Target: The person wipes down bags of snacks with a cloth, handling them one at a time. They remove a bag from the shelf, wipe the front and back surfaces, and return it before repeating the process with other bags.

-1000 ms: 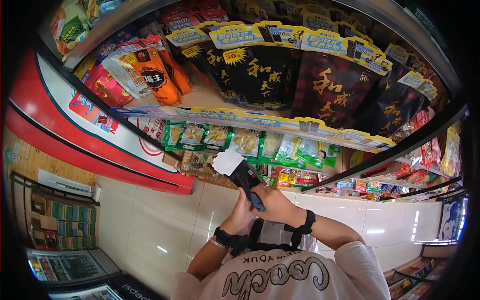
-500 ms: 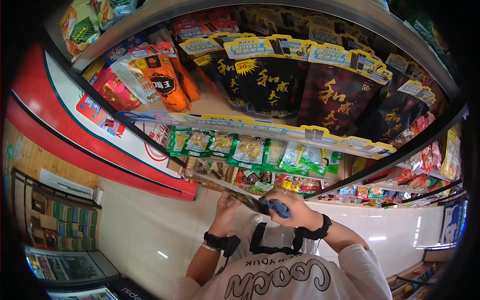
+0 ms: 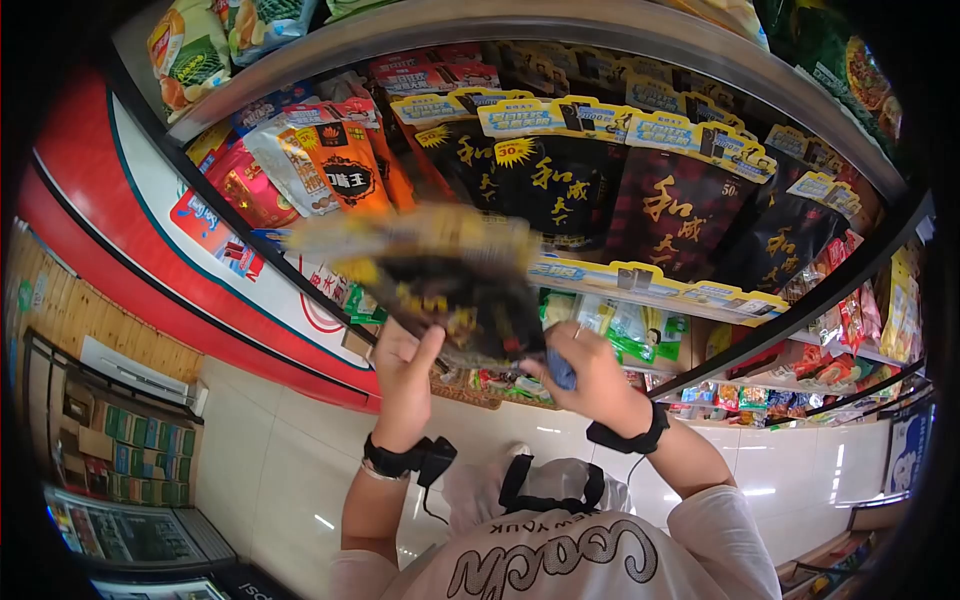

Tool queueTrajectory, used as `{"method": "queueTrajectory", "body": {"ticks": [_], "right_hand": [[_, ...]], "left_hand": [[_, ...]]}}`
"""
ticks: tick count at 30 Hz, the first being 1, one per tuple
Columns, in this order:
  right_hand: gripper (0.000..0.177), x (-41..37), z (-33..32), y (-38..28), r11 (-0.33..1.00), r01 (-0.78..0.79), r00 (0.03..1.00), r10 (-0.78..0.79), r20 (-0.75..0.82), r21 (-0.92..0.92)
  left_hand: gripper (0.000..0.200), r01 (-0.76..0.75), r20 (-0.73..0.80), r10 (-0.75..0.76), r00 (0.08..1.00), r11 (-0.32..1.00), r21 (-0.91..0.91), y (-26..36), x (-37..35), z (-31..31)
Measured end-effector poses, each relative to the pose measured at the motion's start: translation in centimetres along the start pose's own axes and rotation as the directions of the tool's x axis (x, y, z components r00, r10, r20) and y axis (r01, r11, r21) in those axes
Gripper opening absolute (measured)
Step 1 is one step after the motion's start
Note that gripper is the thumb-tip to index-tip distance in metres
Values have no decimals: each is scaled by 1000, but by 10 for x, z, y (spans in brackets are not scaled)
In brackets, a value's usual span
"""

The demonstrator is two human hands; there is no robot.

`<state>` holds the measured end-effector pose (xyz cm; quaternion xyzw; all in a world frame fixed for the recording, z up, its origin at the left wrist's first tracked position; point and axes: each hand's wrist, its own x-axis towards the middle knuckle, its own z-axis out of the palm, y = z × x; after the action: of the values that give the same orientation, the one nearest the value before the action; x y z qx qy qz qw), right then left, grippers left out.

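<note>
**Snack aisle: both hands on one bag**

Shop shelves (image 3: pixel 660 283) crammed with packets fill the view, black packs (image 3: pixel 560 190) along the middle row, pale floor tiles (image 3: pixel 300 470) below. Up in front of that row sits a dark-and-yellow snack bag (image 3: pixel 450 270), smeared by blur, print unreadable. The left hand (image 3: pixel 405 375) pinches its lower edge, thumb against fingers. The right hand (image 3: pixel 600 385) curls tight at the lower right corner, a blue cloth (image 3: pixel 562 372) bunched in the same grip.
</note>
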<state>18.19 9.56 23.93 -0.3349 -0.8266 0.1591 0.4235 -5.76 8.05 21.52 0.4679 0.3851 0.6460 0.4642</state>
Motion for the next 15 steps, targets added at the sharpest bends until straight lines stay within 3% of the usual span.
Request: {"method": "queueTrajectory", "body": {"ticks": [1, 2, 5, 6, 11, 15], "right_hand": [[26, 10, -5, -2, 999, -4, 1000, 3, -26, -40], [25, 22, -10, -5, 997, 11, 997, -16, -75, -75], [25, 50, -16, -8, 988, -23, 982, -7, -188, -156], [24, 60, -18, -6, 979, 14, 968, -65, -243, -204], [21, 86, -23, -3, 969, -38, 935, -51, -352, -243], [19, 86, -24, 0, 961, -84, 924, -24, -381, -265]], "left_hand": [[39, -96, 2, 96, 995, 995, -8, 24, 11, 18], [39, -84, 12, 84, 996, 996, 7, 39, 20, 20], [37, -241, 46, 240, 970, 971, 9, 70, 50, 33], [37, -233, 42, 234, 971, 972, -17, 75, 60, 33], [35, -327, 73, 341, 937, 932, -157, 81, 109, 17], [33, -322, 44, 329, 943, 939, -120, 74, 132, 6]]}}
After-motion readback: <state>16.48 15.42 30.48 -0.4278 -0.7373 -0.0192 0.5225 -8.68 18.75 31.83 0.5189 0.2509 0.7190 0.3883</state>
